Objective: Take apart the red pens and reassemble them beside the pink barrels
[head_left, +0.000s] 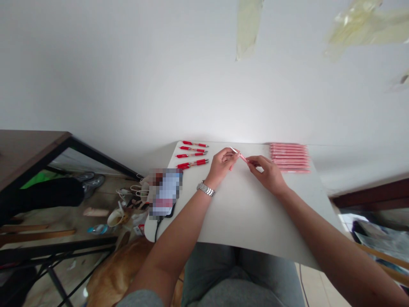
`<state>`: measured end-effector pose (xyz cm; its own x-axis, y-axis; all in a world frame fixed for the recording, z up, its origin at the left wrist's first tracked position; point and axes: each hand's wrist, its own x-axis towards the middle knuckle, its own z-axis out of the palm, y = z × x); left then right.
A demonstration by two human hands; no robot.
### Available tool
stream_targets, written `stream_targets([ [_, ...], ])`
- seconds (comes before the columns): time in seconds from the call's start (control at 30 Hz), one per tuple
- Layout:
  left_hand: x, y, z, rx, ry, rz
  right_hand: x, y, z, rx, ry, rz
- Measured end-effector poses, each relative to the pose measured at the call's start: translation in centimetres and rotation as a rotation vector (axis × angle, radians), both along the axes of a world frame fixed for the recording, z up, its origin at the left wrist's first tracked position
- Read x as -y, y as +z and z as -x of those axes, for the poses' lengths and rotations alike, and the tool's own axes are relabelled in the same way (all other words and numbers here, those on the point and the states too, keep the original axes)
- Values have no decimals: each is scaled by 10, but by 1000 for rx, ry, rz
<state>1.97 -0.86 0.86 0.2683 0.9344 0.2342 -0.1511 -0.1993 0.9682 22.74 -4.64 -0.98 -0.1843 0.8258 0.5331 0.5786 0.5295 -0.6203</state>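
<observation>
white plain wall [191, 76] behind, pale smooth tabletop [243, 217] below, and now left hand [223, 164] and right hand [264, 171] pinch a slim pink-and-white stick [243, 157] between them, fingertips narrow. right of the grip, slim pink sticks [289, 157] lie in a tidy row, looking finished; left of it, red-and-clear pens [193, 149] seem yet to be handled; the held piece looks midway.

Plastic red pens [202, 162], smooth matt tabletop [243, 213], metal watchband [206, 188] (shiny, that one).
</observation>
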Motion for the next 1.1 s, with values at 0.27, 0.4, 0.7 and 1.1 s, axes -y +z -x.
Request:
stream_targets([
  [0.27, -5, 0, 12, -320, 311, -243, -2, -1, -3, -74, -108, 26],
  [0.4, -5, -4, 16, -613, 346, -405, -2, 1, -3, -97, -127, 16],
  [0.7, -5, -12, 22, -913, 344, -464, -3, 2, -4, -109, -146, 25],
  [1.1, -3, -4, 27, -1036, 183, -493, -3, 0, -6, -97, -153, 29],
])
